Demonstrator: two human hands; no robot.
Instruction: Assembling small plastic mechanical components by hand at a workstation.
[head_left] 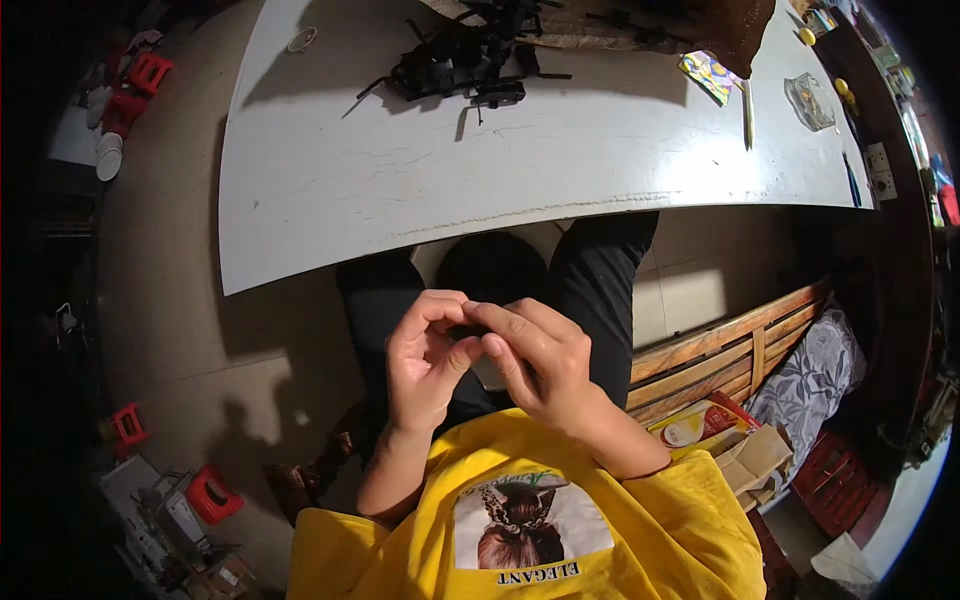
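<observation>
Close together above my lap, my left hand (pixel 424 360) and my right hand (pixel 537 352) meet at the fingertips. Both are closed, fingers curled and thumbs nearly touching. Between them a small dark piece (pixel 466 331) shows in part; the fingers cover most of it, so its kind cannot be made out. Below the hands, between my knees, stands a round container (pixel 433 262) with a black inside. On the white table (pixel 400 180) ahead lies a heap of black plastic-looking parts (pixel 455 60), several with thin stems.
A brown sack-like sheet (pixel 610 28) lies at the table's far edge. Toward the right are a colourful packet (pixel 710 78), a glass ashtray-like dish (pixel 809 102) and a blue-handled tool (pixel 851 182). A wooden bench (pixel 715 345) with an open cardboard box (pixel 755 458) stands at my right.
</observation>
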